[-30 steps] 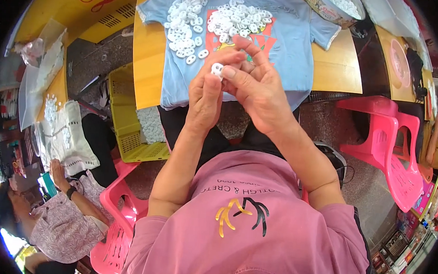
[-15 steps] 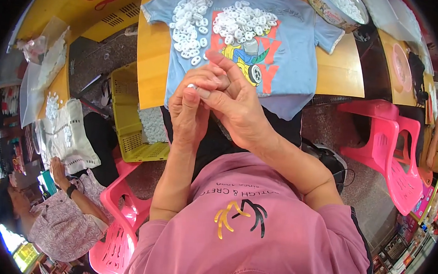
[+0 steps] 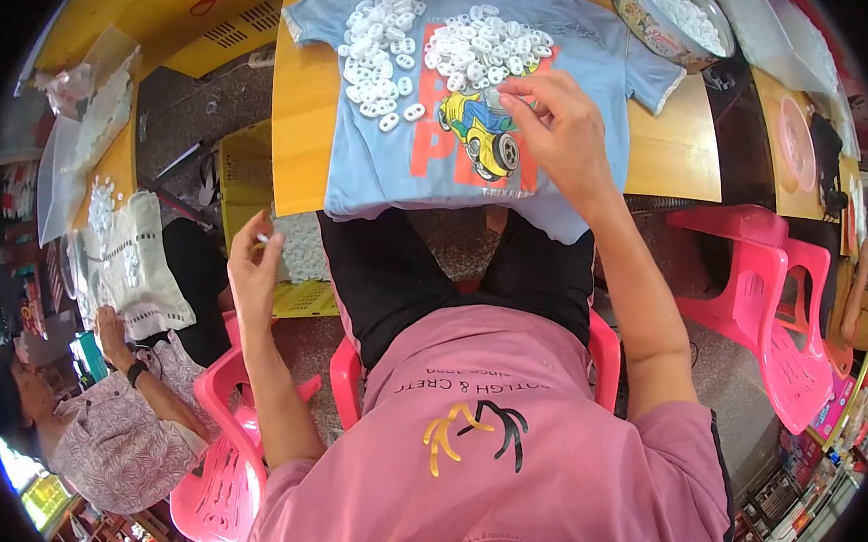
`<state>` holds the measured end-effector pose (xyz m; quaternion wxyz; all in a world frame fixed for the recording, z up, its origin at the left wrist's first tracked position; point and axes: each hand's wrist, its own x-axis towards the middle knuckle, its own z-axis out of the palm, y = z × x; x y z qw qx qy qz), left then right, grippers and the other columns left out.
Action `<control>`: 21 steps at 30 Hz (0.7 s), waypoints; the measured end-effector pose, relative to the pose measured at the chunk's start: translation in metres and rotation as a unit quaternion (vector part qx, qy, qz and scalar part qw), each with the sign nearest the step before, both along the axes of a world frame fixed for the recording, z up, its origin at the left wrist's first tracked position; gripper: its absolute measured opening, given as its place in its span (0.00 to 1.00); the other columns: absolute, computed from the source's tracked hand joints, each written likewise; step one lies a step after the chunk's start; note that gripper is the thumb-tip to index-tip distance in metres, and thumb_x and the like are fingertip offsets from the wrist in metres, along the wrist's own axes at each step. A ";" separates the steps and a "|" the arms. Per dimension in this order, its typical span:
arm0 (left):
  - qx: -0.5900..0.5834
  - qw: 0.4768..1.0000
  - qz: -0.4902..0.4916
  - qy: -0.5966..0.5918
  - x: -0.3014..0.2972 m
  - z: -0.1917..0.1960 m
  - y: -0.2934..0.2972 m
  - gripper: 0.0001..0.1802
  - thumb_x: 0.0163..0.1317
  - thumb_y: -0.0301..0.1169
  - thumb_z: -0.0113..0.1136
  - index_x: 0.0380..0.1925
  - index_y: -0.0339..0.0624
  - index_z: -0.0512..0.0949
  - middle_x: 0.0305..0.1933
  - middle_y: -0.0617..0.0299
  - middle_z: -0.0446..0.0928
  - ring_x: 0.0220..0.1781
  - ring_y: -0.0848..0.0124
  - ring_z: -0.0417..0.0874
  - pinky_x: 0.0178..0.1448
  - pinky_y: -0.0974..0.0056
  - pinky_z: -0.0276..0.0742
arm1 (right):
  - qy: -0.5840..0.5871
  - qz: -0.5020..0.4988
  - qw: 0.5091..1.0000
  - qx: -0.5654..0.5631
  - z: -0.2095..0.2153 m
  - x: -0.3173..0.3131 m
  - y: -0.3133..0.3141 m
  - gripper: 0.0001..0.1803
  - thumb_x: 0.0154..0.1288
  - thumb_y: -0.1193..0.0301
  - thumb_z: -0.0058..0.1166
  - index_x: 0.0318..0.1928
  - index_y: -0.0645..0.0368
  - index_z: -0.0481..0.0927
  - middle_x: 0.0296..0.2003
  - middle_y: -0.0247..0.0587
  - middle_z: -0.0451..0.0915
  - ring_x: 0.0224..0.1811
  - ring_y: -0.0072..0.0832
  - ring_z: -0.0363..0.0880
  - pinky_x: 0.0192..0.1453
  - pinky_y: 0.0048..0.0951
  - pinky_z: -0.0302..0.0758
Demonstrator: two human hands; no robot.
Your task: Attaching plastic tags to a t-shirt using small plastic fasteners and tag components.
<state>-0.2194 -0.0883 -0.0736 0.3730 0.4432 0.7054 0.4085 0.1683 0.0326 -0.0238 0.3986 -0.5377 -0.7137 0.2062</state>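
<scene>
A blue T-shirt (image 3: 380, 183) lies spread over the table. Two piles of small white two-holed plastic pieces rest on it, a left pile (image 3: 372, 59) and a right pile (image 3: 482, 47). My right hand (image 3: 567, 130) hovers at the near edge of the right pile, thumb and fingers curved and a little apart, with nothing visible in them. Off the table's left front corner, my left hand (image 3: 253, 270) pinches a small white piece (image 3: 263, 238) between its fingertips. Below that hand is a yellow crate (image 3: 303, 301) holding many white pieces (image 3: 304, 246).
A round tin (image 3: 657, 31) of white pieces stands at the table's far right. Pink plastic chairs stand at right (image 3: 751, 281) and left (image 3: 228, 477). Another person (image 3: 126, 431) sits at the left, by a pale cloth (image 3: 151, 274) with white pieces on it.
My hands, together before my chest, have parted. The left has moved left over the crate with the small white piece; the right has moved up and right to the right pile.
</scene>
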 end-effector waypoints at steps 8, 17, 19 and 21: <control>0.133 0.954 0.048 0.266 0.020 0.005 -0.012 0.14 0.65 0.28 0.60 0.49 0.37 0.78 0.49 0.53 0.76 0.50 0.64 0.77 0.53 0.64 0.74 | -0.178 0.014 0.977 0.119 -0.013 -0.008 0.031 0.08 0.59 0.65 0.63 0.39 0.51 0.85 0.35 0.34 0.76 0.36 0.36 0.78 0.38 0.36 0.75; 0.235 0.970 -0.033 0.053 0.119 0.058 0.023 0.08 0.65 0.20 0.56 0.44 0.33 0.79 0.40 0.60 0.77 0.37 0.76 0.78 0.41 0.72 0.75 | -0.091 0.037 0.995 0.006 -0.005 -0.004 0.028 0.10 0.64 0.63 0.60 0.39 0.56 0.84 0.31 0.32 0.78 0.32 0.28 0.77 0.36 0.30 0.74; 0.201 0.974 -0.082 -0.059 0.144 0.062 0.035 0.09 0.66 0.20 0.55 0.45 0.33 0.79 0.38 0.62 0.77 0.34 0.79 0.77 0.39 0.74 0.74 | 0.148 0.063 0.965 -0.209 0.009 -0.003 0.015 0.13 0.68 0.63 0.57 0.41 0.61 0.82 0.29 0.28 0.78 0.30 0.18 0.74 0.34 0.22 0.71; 0.189 0.970 -0.101 -0.117 0.168 0.064 0.049 0.09 0.66 0.21 0.55 0.45 0.33 0.78 0.38 0.62 0.78 0.33 0.79 0.77 0.38 0.75 0.73 | 0.203 0.075 0.946 -0.242 0.019 -0.004 0.003 0.14 0.69 0.62 0.56 0.41 0.61 0.82 0.30 0.26 0.78 0.30 0.15 0.73 0.33 0.20 0.70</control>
